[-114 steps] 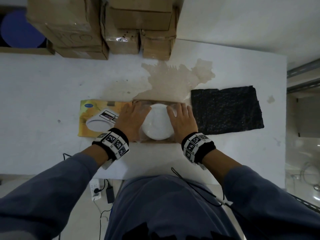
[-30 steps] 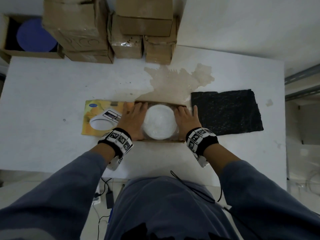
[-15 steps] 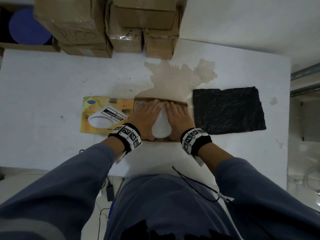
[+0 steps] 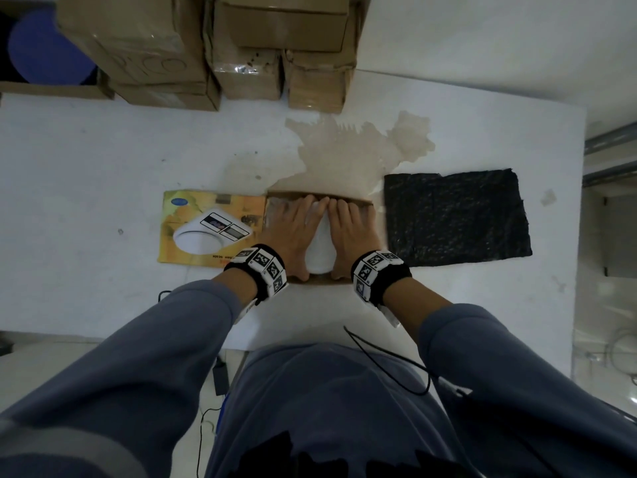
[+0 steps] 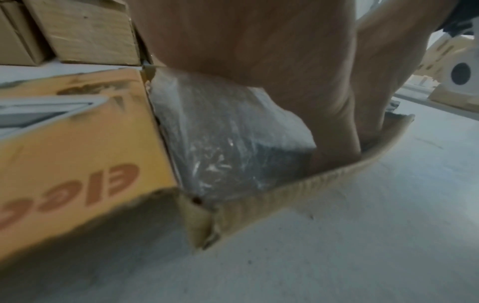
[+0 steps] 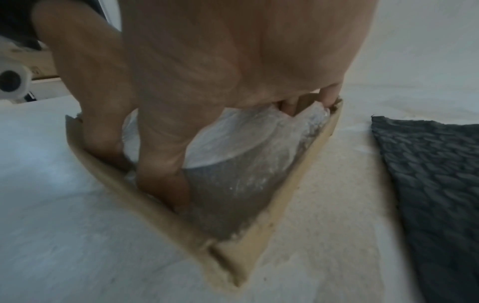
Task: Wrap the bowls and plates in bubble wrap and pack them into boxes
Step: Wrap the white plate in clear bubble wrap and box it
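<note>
Both hands are down inside a shallow open cardboard box [image 4: 358, 201] at the near side of the white table [image 4: 86, 167], laid over a white bowl wrapped in clear bubble wrap [image 4: 320, 250]. The left hand [image 4: 293, 232] lies flat on the left half of the bundle, its fingers straight and close together, pointing away from the person. The right hand [image 4: 351, 232] mirrors it on the right half, fingers likewise extended, and the fingertips of the two hands meet near the far wall of the box. Neither hand curls round anything; they press down on the wrap. From the wrist views the wrapped bowl [image 5: 228, 131] sits between the palms and fills most of the box, with the plastic bunched against the cardboard walls [image 6: 305, 164].

Touching the box on its left is a yellow printed carton [image 4: 206, 232] lying flat, with a picture of a white scale on it. Just to the right of the box lies a black sheet of bubble wrap [image 4: 455, 219], spread flat. Beyond the box a tan stain [image 4: 344, 150] marks the tabletop. At the far edge stand several stacked brown cardboard boxes [image 4: 165, 50], and in the far left corner an open box shows something round and blue [image 4: 44, 46].
</note>
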Demonstrator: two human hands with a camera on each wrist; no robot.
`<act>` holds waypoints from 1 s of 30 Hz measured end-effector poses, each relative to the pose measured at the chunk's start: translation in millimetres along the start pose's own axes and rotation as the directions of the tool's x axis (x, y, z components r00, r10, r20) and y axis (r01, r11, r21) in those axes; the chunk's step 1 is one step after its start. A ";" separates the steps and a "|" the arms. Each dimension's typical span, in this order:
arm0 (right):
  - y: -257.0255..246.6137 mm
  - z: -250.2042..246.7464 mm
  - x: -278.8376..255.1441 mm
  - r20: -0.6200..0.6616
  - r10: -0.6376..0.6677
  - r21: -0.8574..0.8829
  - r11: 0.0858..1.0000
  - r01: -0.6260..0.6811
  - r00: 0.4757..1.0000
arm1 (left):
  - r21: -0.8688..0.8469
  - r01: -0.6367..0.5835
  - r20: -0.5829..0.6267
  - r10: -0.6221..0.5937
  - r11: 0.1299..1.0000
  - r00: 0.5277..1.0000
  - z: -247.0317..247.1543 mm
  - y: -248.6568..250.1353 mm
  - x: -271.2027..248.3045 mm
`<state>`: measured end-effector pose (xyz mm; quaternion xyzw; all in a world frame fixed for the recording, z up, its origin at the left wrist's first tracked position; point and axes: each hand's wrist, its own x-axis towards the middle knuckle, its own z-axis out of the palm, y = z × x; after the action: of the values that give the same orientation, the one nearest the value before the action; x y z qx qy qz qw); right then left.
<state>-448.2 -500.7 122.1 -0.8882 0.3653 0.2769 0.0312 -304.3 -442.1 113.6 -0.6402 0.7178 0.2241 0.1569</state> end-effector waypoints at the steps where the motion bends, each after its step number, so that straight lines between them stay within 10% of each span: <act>1: -0.8 -0.3 -1.0 -0.001 0.004 0.015 1.000 -0.004 1.000 | -0.005 0.002 -0.001 -0.002 1.000 1.000 -1.0 1.0 -1.1; 17: -7.6 5.1 -11.4 -0.068 -0.003 0.191 0.981 0.015 0.998 | -0.047 0.049 0.016 -0.048 0.998 0.999 -13.0 21.4 -9.2; 23: -5.0 -13.1 -2.1 -0.003 0.020 0.069 0.997 -0.019 1.000 | -0.386 0.105 -0.086 -0.149 0.917 0.985 -28.5 12.2 -31.5; 26: -1.9 -20.4 0.3 -0.008 -0.003 0.012 1.000 0.003 1.000 | -0.701 0.195 -0.289 -0.523 0.686 0.802 -16.1 -6.4 -62.1; 30: 4.1 -15.7 -6.7 -0.075 -0.029 0.058 0.998 0.033 0.997 | -0.898 0.424 0.048 -0.930 0.119 0.364 4.0 -27.2 -97.3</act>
<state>-447.5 -503.5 139.4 -0.9022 0.3603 0.2323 0.0482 -264.9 -359.6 156.8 -0.9279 0.1283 0.2208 -0.2716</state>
